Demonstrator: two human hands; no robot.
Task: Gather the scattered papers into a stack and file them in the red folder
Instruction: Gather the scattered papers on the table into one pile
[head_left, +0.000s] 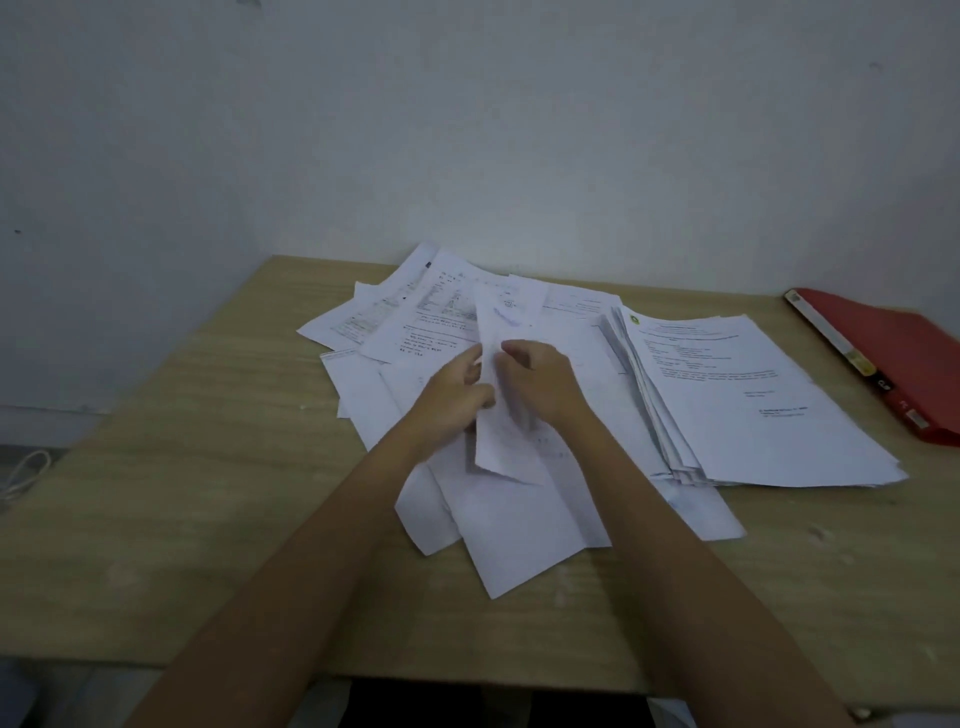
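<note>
Scattered white papers lie overlapping across the middle of the wooden table. A thicker stack of papers sits to their right, a printed letter on top. The red folder lies shut at the far right edge. My left hand and my right hand meet over the pile, and both pinch one narrow, folded-looking sheet that is raised off the other sheets.
A grey wall runs right behind the table's far edge. Bare tabletop lies to the left of the papers and along the near edge. A pale cord lies on the floor at the left.
</note>
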